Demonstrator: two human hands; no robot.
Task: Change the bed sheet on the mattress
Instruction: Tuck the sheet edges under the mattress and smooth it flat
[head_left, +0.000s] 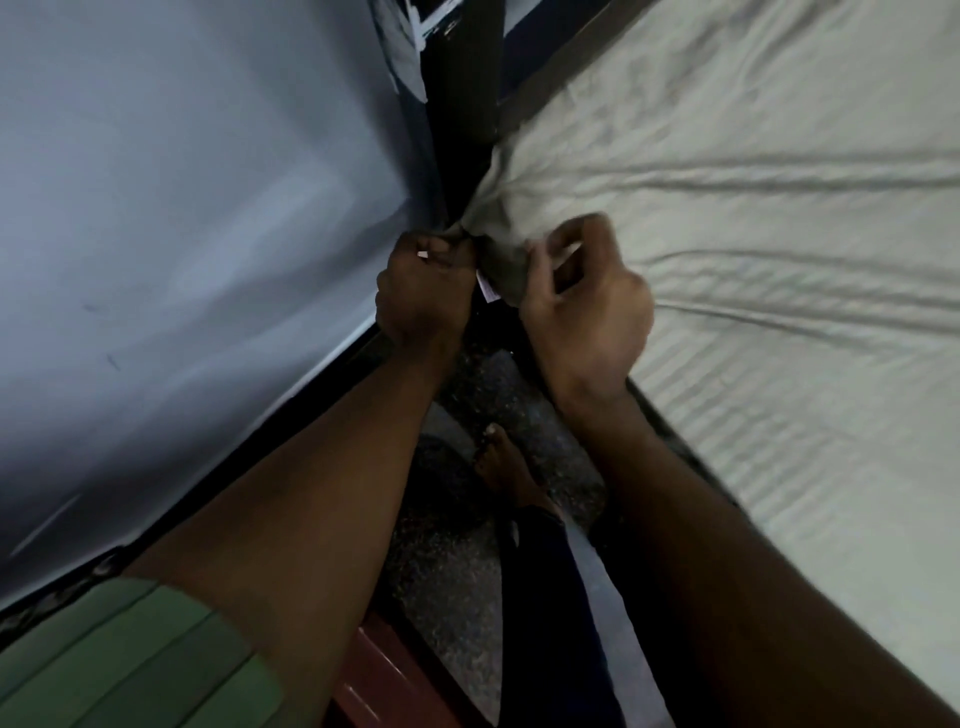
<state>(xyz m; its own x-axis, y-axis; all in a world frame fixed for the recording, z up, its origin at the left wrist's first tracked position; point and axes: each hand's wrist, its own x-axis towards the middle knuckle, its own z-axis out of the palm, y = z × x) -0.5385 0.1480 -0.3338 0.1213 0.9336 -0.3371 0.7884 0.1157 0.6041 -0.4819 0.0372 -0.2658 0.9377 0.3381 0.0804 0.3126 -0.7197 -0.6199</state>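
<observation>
A pale striped bed sheet (753, 234) covers the mattress on the right, with long creases running toward its near corner. That corner (504, 260) is bunched up between my two hands. My left hand (423, 291) grips the bunched edge in a fist beside the dark gap. My right hand (587, 306) pinches the same corner from the mattress side, fingers curled. A small white tag (485, 288) hangs from the fabric between the hands. The mattress corner under the fabric is hidden.
A grey wall (182, 234) fills the left side. A dark bed post (467, 78) stands at the corner. Below lies a narrow strip of speckled floor (457, 545) with a bare foot (511, 467) on it. A green sleeve (130, 654) shows at lower left.
</observation>
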